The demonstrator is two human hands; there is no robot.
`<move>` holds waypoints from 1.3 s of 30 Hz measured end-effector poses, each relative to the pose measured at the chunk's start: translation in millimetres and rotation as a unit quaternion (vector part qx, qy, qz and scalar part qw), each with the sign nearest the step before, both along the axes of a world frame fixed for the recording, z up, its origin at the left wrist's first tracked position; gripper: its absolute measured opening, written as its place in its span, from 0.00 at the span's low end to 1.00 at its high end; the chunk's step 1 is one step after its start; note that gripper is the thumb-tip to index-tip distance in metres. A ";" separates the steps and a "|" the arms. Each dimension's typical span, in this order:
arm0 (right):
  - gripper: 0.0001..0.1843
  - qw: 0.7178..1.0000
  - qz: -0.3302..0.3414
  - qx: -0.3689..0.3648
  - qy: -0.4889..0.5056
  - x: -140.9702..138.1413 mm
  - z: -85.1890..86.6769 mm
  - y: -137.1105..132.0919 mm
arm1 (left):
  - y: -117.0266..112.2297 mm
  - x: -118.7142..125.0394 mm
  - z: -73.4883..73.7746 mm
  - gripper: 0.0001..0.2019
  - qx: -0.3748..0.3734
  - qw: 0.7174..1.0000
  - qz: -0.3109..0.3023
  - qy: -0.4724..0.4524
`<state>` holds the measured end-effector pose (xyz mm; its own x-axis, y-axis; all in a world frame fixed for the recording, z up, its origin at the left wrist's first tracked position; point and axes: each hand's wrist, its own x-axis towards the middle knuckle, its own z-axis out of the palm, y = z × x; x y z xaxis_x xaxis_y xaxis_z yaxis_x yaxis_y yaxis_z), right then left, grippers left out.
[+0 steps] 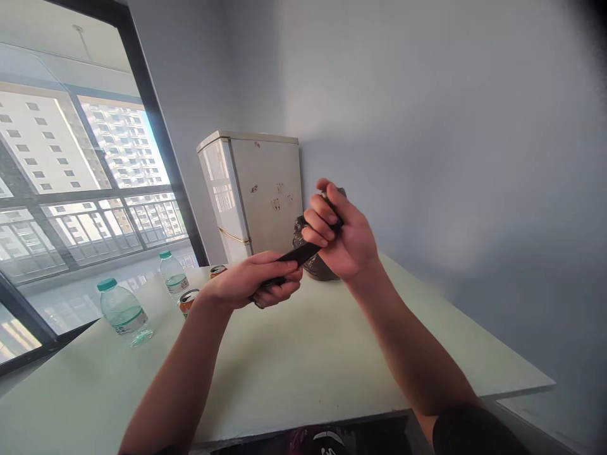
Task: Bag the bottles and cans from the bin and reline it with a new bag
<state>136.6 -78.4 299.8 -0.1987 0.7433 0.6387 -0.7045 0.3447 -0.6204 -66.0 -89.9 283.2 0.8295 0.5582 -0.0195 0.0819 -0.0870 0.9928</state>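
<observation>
My left hand (253, 281) and my right hand (339, 234) are both raised over the pale table (303, 354). Between them stretches a narrow black strip, perhaps a rolled or folded plastic bag (298, 254). The left hand's fingers are closed round its lower end, and the right hand's fingers curl over its upper end. Behind the right hand a dark crumpled plastic bag (318, 266) sits on the table, partly hidden.
Two clear water bottles with green caps (124, 311) (173, 274) stand at the table's left, with two drink cans (188, 301) (218, 271) near them. A white fridge (253, 193) stands in the corner. A large window (71, 189) fills the left; a grey wall is on the right.
</observation>
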 end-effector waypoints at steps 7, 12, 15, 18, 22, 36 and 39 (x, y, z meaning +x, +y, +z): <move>0.36 0.999 -0.006 -0.030 0.032 11.1 4.2 1.6 | 0.4 9.2 -4.1 0.22 0.015 0.999 -0.008 0.028; 0.42 0.997 -0.044 -0.055 0.024 6.5 1.9 4.4 | -5.5 15.8 -5.2 0.20 0.133 0.988 0.046 0.068; 0.43 0.996 -0.061 -0.061 0.003 -0.1 -0.4 3.0 | -10.5 19.4 -4.3 0.17 0.228 0.964 0.095 0.099; 0.42 0.997 -0.051 -0.056 -0.028 -7.6 -3.8 -0.3 | -14.3 24.2 -6.2 0.15 0.253 0.956 0.125 0.083; 0.40 0.995 -0.040 -0.057 -0.072 -13.2 -6.7 -5.2 | -16.0 31.8 -14.5 0.14 0.224 0.963 0.149 0.026; 0.39 0.995 -0.065 -0.067 -0.034 0.7 0.5 -4.9 | -11.3 29.7 -17.6 0.20 0.203 0.970 0.132 0.014; 0.39 0.995 -0.079 -0.065 -0.009 8.2 2.6 -1.2 | -11.1 29.9 -17.0 0.20 0.206 0.970 0.130 0.024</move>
